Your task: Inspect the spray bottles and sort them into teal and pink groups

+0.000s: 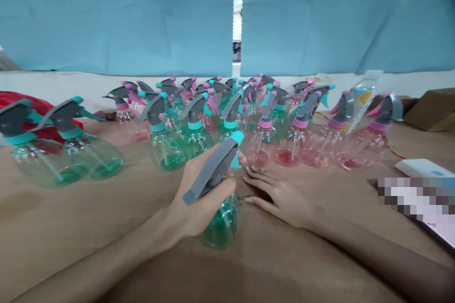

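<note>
On the bench (71, 213), a green spray bottle (222, 225) is clamped by the left hand (201, 199). The right hand (280, 199) is laid open.

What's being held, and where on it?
The left hand grips a green spray bottle by its neck, below the grey sprayer head; the right hand holds nothing.

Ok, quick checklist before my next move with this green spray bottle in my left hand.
Left hand around the green spray bottle: ok, gripped below the head.
Grey spray head on that bottle: ok, in place; tightness cannot tell.
Right hand free: ok, open on the table, holding nothing.
Right fingertips clear of the pink spray bottle: cannot tell, very close.
</note>
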Motion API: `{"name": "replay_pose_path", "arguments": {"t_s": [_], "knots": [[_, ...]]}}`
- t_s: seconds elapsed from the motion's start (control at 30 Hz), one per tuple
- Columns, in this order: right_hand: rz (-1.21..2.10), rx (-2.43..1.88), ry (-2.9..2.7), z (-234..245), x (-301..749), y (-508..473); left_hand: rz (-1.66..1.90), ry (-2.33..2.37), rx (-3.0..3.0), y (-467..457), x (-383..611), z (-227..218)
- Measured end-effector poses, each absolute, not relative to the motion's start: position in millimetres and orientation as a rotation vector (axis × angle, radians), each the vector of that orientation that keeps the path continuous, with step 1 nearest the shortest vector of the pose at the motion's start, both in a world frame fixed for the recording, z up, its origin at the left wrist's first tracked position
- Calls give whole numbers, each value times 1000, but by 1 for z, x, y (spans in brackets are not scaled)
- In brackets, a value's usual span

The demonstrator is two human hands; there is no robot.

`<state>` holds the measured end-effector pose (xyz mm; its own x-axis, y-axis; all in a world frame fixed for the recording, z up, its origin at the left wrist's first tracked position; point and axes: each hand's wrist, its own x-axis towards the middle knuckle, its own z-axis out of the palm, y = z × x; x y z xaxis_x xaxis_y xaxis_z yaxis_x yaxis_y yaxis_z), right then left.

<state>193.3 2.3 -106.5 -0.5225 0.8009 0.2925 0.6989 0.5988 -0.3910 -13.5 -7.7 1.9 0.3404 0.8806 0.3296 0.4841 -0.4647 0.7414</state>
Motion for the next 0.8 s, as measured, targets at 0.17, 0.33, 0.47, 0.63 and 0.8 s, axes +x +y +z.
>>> {"name": "replay_pose_path", "arguments": {"t_s": [0.17,0.33,0.47,0.63,0.8], "knots": [[314,-1193,-2399,-107,194,3,957,1106,2011,-9,-18,-2],[314,-1203,-2402,-107,194,3,969,1113,2045,-10,-20,1],[295,-1209,-2407,-107,194,3,1039,1126,2001,-9,-18,-2],[262,-1206,-2422,-108,194,3,1042,1127,1970,-8,-16,-6],[260,-1199,-2421,-108,194,4,1047,1141,2023,-9,-16,-4]]}}
